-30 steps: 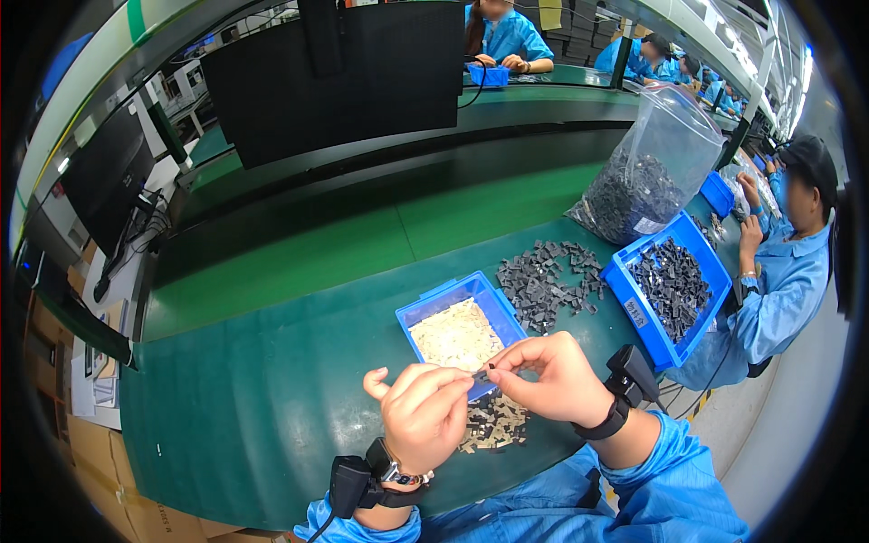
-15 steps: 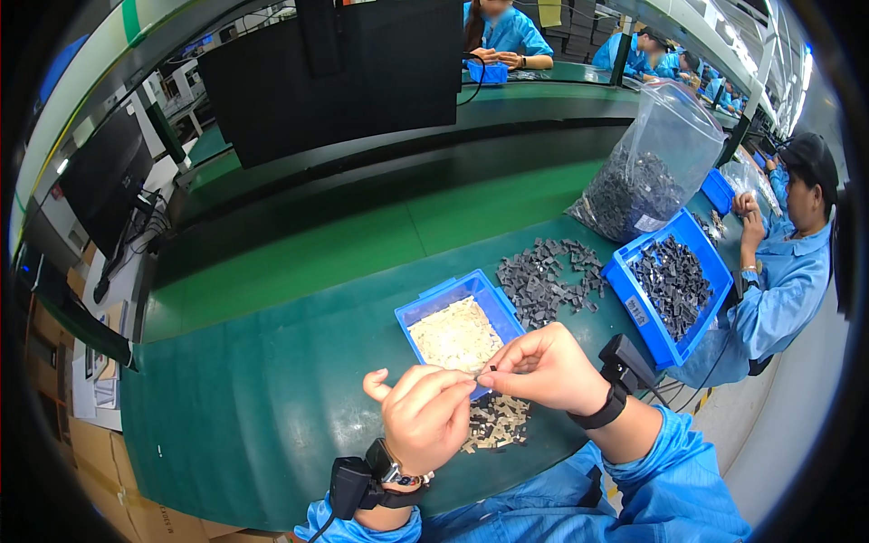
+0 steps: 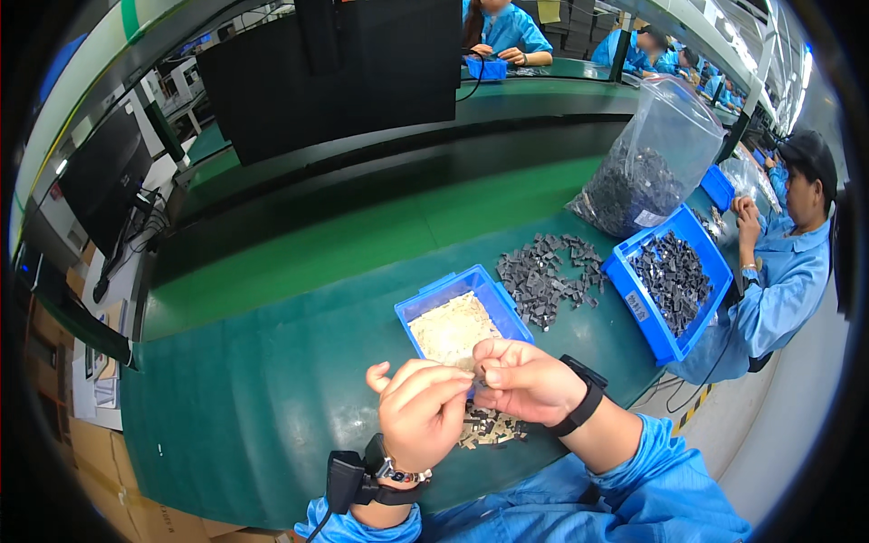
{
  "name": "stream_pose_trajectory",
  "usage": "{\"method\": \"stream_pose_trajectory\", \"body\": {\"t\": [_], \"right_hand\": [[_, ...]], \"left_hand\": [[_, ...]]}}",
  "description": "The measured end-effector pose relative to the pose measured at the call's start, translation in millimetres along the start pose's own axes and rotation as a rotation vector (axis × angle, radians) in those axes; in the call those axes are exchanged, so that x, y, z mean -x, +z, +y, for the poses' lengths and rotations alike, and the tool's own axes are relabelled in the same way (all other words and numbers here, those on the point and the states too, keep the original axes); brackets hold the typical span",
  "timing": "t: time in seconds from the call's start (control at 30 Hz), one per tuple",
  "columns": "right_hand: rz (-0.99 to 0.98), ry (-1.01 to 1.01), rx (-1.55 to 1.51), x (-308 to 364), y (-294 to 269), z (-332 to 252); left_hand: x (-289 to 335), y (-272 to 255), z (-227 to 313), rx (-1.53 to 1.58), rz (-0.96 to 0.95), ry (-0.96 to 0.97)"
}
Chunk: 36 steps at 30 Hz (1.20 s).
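Green matting covers the workbench (image 3: 272,425) where I see the left hand (image 3: 421,418) and right hand (image 3: 523,380) meet fingertip to fingertip, pinching a small part too tiny to identify. They hover over a heap of assembled pieces (image 3: 489,427), just in front of the blue bin of pale parts (image 3: 457,321). Loose grey components (image 3: 543,276) lie beyond, beside a second blue bin (image 3: 634,303).

Small bin (image 3: 450,294) behind both hands, loose parts pile (image 3: 546,276) to its right, larger bin (image 3: 634,303) further right.
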State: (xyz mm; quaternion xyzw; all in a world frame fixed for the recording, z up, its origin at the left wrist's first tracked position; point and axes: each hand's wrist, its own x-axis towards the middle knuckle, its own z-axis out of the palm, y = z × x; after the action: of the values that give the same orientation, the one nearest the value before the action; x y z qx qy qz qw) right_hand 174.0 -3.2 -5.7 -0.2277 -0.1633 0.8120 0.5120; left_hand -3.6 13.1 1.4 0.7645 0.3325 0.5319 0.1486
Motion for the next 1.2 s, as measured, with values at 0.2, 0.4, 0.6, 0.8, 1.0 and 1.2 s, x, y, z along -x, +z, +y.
{"method": "stream_pose_trajectory", "body": {"t": [0.2,0.4,0.6,0.8,1.0,1.2], "right_hand": [[-0.158,-0.422,0.134,-0.5,-5.0,21.8],[-0.206,-0.790,1.251,11.1,13.8,-4.1],[-0.114,-1.122,1.746,14.5,26.5,-2.5],[0.039,-1.144,1.835,43.3,-7.5,-30.4],[1.211,-1.014,2.044,116.8,-74.4,-123.1],[0.886,-1.238,1.870,121.9,-61.9,-86.4]], "left_hand": [[2.7,4.5,-0.4,0.233,0.040,-0.070],[6.1,6.4,-2.3,0.310,0.084,-0.096],[11.2,5.4,-4.1,0.227,0.025,-0.067],[6.6,7.9,3.6,0.076,-0.064,-0.039],[0.6,7.6,6.1,-0.098,-0.153,-0.125],[-0.8,6.2,-4.0,-0.241,-0.374,-0.086]]}}
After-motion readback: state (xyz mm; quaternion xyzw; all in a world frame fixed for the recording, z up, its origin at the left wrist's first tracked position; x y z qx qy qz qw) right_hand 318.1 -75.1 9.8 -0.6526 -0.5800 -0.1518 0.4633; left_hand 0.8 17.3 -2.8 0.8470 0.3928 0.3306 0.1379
